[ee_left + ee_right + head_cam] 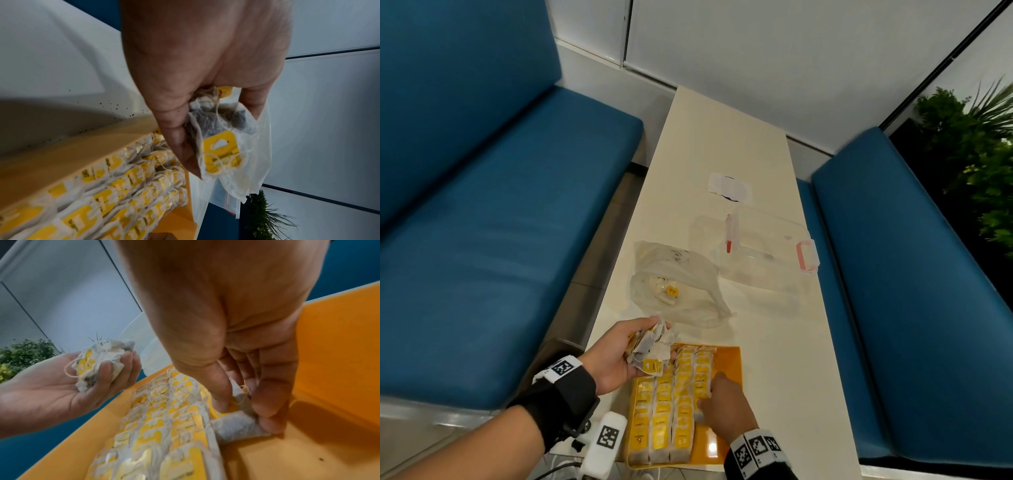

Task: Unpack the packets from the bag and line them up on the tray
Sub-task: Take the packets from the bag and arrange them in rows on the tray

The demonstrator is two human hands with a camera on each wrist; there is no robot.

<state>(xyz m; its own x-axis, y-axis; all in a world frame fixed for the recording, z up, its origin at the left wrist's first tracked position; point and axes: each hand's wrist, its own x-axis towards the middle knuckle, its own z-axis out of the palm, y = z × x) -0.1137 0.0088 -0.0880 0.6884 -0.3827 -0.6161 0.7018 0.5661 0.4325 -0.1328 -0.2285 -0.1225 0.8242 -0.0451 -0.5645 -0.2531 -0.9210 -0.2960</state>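
Packets on tray, more in hand

Packets [671, 404] lined up in four rows on orange tray [729, 366] at near end of desk [726, 144]; white pouches w/ yellow tags, overlapping like shingles. Three left rows run full length of tray, fourth row (rightmost) shorter, reaching only partway toward near edge. Right strip of tray bare.

Right hand [722, 404] down on fourth row, thumb and fingers [271, 423] pinching single packet [236, 428] at near end of that row, packet touching tray floor, just beside third row.

Left hand [616, 353] palm up, raised over far-left corner of tray, fingers curled round loose bunch of packets [654, 346] w/ strings tangled (count unclear).

Clear plastic bag [674, 284] lying crumpled on desk just beyond tray, at least one yellow-tagged packet inside. Clear lidded box [767, 250] w/ pink latch beside bag to the right, red-tipped pen-like item [729, 233] lying on top of the box. White-and-purple sticker [729, 186] farther up desk. Blue bench seats [500, 240] either side, green plant [979, 164] far right. Tagged wristbands on both wrists.
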